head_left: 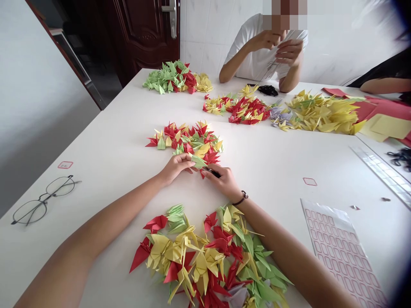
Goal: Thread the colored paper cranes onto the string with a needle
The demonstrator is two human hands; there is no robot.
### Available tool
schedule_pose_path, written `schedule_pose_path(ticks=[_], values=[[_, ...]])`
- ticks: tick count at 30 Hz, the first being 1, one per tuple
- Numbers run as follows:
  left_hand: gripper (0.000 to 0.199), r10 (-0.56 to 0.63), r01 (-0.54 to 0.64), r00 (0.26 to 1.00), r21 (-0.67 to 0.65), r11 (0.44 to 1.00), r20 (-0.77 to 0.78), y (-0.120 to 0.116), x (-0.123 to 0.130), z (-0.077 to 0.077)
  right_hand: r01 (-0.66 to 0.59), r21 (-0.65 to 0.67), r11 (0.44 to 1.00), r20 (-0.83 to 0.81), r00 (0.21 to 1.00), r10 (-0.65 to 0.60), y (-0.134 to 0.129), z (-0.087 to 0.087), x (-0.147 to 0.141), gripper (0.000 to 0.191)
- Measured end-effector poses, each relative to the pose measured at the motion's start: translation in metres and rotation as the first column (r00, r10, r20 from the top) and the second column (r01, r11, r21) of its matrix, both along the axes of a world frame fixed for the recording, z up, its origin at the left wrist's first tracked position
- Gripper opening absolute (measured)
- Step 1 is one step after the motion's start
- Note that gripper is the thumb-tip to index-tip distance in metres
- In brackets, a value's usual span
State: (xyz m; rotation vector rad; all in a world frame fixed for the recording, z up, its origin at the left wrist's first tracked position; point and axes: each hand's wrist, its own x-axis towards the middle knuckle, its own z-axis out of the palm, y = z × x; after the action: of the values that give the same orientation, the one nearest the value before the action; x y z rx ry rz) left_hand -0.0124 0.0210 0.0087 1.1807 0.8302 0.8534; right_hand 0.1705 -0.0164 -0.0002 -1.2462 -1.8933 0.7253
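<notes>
My left hand (177, 169) pinches a folded light-green paper crane (199, 161) between thumb and fingers. In my right hand (227, 183) is a small black-handled tool (214, 173), its tip close to the crane; its exact kind does not show. Just beyond both hands lies a pile of red, yellow and green paper cranes (192, 137). Closer to me, between my forearms, a larger heap of folded paper cranes (202, 261) spreads over the white table (128, 273), partly under my right forearm.
Eyeglasses (45, 200) lie at left. To the right are a label sheet (340, 252) and a clear ruler (382, 173). More crane piles (170, 77) line the far side. Across the table sits a person (253, 47) with raised hands; another person's arm (385, 85) rests at far right.
</notes>
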Motion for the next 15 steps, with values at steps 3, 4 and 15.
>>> schedule_pose_path(ticks=[3, 4, 15], values=[[0.018, -0.011, 0.011, 1.0, -0.002, 1.0, 0.005, 0.0014, -0.0005, -0.0008, 0.002, -0.013, 1.0, -0.012, 1.0, -0.002, -0.0007, 0.0009, 0.0, 0.029], [0.018, -0.014, 0.014, 1.0, -0.001, 1.0, 0.009, 0.0018, -0.0007, -0.0013, 0.003, -0.015, 1.0, -0.016, 1.0, -0.004, -0.0008, 0.0011, 0.0001, 0.029], [0.024, -0.029, 0.029, 0.999, -0.008, 1.0, 0.034, 0.0019, -0.0014, -0.0024, -0.023, -0.018, 1.0, -0.058, 0.998, 0.022, -0.0002, 0.0026, 0.0015, 0.03]])
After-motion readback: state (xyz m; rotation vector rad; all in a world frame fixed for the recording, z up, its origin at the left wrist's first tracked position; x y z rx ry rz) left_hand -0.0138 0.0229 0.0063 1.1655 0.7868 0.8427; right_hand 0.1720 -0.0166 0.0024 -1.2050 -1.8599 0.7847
